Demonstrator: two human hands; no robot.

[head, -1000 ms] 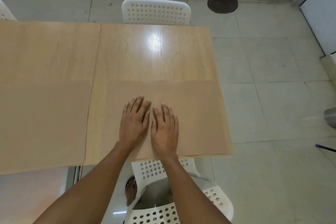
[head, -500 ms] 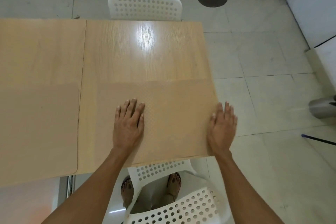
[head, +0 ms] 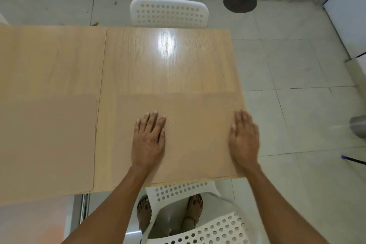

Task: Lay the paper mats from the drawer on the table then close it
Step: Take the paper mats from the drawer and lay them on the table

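Note:
A tan paper mat (head: 198,121) with a fine dotted texture lies flat on the near right part of the wooden table (head: 168,61). My left hand (head: 149,140) rests palm down on the mat's middle, fingers slightly apart. Over the mat's right edge, at the table's side, my right hand (head: 244,138) lies flat. A second tan paper mat (head: 45,140) covers the near left part of the table. Neither hand holds anything. No drawer is in view.
A white perforated chair (head: 168,13) stands at the table's far side. Another white chair (head: 198,222) is below me at the near edge, with my feet under it. A grey bin (head: 358,127) stands on the tiled floor at the right.
My right hand slid from beside the left hand out to the mat's right edge. The left hand stayed on the mat. The view shifted slightly.

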